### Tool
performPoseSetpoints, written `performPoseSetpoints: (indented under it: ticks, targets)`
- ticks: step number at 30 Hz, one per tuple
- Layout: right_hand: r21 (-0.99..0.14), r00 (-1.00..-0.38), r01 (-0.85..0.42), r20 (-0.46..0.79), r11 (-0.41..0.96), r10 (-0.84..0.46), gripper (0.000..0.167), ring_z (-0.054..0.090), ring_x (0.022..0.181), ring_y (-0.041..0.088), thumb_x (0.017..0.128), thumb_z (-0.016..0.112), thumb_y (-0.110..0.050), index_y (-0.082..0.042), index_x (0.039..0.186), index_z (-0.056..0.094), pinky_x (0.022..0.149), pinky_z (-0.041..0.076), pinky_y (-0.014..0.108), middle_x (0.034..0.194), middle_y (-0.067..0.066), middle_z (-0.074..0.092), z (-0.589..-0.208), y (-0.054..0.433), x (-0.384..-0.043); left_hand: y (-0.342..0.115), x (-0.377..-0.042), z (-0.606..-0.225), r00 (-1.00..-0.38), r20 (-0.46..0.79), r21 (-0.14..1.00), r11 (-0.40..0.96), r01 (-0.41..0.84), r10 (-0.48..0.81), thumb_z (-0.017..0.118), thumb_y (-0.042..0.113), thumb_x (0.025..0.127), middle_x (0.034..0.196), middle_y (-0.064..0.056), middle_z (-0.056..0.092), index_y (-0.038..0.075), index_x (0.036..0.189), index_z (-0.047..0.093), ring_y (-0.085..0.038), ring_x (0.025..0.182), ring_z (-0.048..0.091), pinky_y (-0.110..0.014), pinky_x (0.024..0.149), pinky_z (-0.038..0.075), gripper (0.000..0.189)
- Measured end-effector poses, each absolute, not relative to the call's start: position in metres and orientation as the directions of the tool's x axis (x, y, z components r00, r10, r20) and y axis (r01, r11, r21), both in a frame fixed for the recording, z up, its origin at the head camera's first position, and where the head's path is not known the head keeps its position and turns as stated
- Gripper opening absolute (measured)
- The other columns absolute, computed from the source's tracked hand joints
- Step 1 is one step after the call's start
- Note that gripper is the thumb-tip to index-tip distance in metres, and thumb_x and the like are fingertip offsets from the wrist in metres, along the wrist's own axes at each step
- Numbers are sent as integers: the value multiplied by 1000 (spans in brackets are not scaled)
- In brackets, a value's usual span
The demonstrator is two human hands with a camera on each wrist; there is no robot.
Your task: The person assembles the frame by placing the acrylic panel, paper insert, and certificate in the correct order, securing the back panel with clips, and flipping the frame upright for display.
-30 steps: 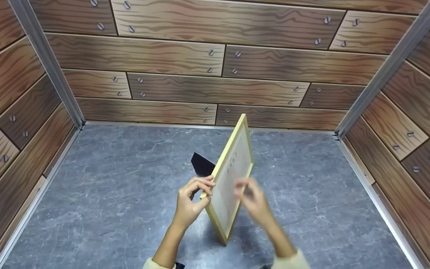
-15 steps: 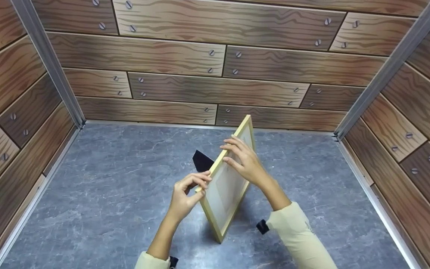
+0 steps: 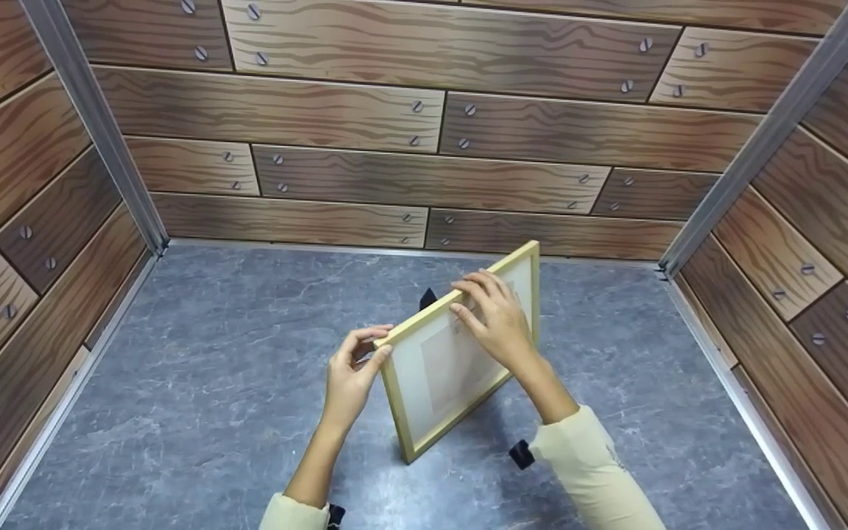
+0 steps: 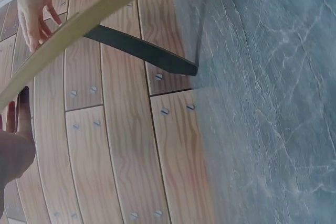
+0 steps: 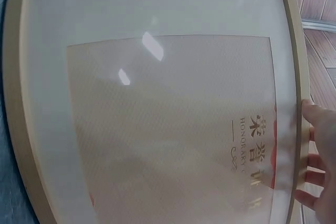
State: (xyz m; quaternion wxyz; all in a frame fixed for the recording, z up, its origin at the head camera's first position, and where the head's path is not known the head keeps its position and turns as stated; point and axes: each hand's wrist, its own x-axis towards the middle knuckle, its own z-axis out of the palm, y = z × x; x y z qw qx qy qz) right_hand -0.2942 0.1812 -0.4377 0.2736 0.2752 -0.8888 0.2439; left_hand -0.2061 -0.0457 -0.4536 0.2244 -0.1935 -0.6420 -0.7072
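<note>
A picture frame [image 3: 405,416] with a light wooden border stands on edge on the grey surface, turned at an angle. Behind its glass, the right wrist view shows a pale sheet [image 5: 168,124] with gold lettering reading "HONORARY". My left hand [image 3: 349,375] grips the upper left corner, thumb in front and fingers over the top. Farther along the top edge, my right hand [image 3: 503,324] holds the frame, thumb on the front side. A black stand leg [image 4: 139,48] juts from the back and reaches down to the surface in the left wrist view.
Wood-patterned walls [image 3: 343,173] enclose the grey marbled surface [image 3: 247,368] at the back and both sides. Metal posts [image 3: 762,132] stand in the back corners.
My right hand has gone from in front of the glass to the top edge. The frame has turned so its front faces me more, and its far end has swung right.
</note>
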Motion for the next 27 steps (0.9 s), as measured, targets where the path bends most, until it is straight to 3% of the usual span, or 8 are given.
performPoseSetpoints:
  ticks: [5,9,12,14,17,20,27]
  targets:
    - [-331,-661,-654,688,680,-301,34,40,120,29,88,61,-25,-6,117,61,101,27,44,123,13,53,-439,191,-300,-45,-208,-452,-843,530,842,-68,536,-92,60,-6,84,108,-22,61,-10,100,58,-28,87,64,-32,72,52,17]
    - [-579,-681,-630,732,517,-11,39,38,122,32,88,59,-6,6,123,49,102,26,42,128,22,46,-443,210,-312,-44,-208,-451,-846,523,844,-75,531,-104,61,-7,83,105,-23,62,-11,99,58,-30,84,64,-30,70,52,16]
    - [-798,-768,-502,588,333,252,43,33,126,33,91,50,-1,8,132,38,104,26,37,134,23,39,-454,231,-323,-44,-209,-450,-848,521,845,-81,529,-104,61,-8,83,104,-24,62,-12,98,58,-30,82,65,-28,70,52,17]
    - [-899,-835,-371,433,232,340,45,27,130,32,95,43,-2,4,138,31,105,23,34,140,22,33,-465,247,-330,-44,-210,-450,-850,518,846,-89,526,-102,61,-8,82,103,-25,62,-13,98,58,-30,82,65,-28,70,52,17]
    - [-965,-902,-207,252,163,350,43,25,131,33,98,33,-3,6,139,27,106,21,34,142,23,28,-486,267,-338,-44,-212,-450,-854,512,849,-96,519,-95,61,-8,83,104,-25,62,-13,98,58,-29,82,65,-27,69,52,17]
    - [-983,-933,-104,150,155,327,39,30,128,34,99,30,-3,11,135,33,105,23,37,138,27,34,-504,280,-341,-45,-214,-451,-859,503,855,-93,510,-90,61,-7,83,104,-25,61,-13,99,58,-27,82,65,-27,69,52,17]
    - [-977,-933,-57,125,204,337,35,36,121,35,99,33,-4,13,129,39,102,27,41,130,29,41,-524,286,-333,-46,-218,-449,-867,493,865,-67,498,-79,61,-6,84,103,-25,61,-12,100,58,-27,84,64,-27,70,52,17]
